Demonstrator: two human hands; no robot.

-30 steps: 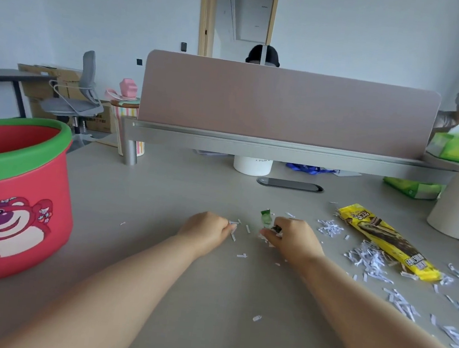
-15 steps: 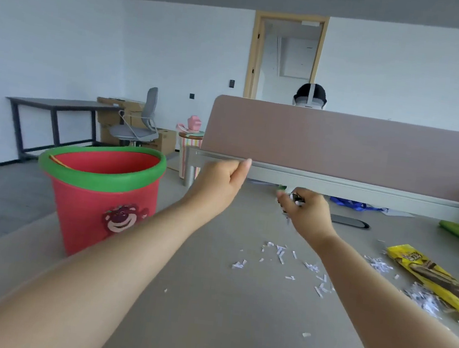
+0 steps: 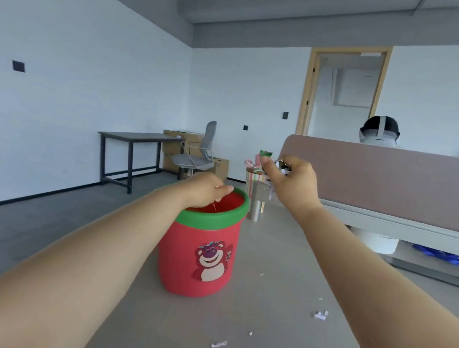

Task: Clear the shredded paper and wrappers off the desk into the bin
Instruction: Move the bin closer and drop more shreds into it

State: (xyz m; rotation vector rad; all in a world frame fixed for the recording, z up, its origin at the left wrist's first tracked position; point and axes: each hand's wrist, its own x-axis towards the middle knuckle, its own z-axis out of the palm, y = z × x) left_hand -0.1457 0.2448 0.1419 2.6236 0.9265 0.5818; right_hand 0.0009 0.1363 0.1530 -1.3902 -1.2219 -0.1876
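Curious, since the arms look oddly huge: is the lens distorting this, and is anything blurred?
Head view: wide-angle lens stretches the near forearms and tilts the walls; light soft, shadows faint; right hand and green wrapper slightly blurred; red bin sharp.

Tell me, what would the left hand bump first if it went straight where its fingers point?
The left hand hovers over the red bin, fingers pointing down into its open top, so it would probably meet the bin's inside first; depth is unclear.

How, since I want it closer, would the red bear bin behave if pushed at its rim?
The red bin looks like plastic, so probably light. Tall with a rounded base, it may tip if pushed at the green rim. Low down, it likely slides on the desk.
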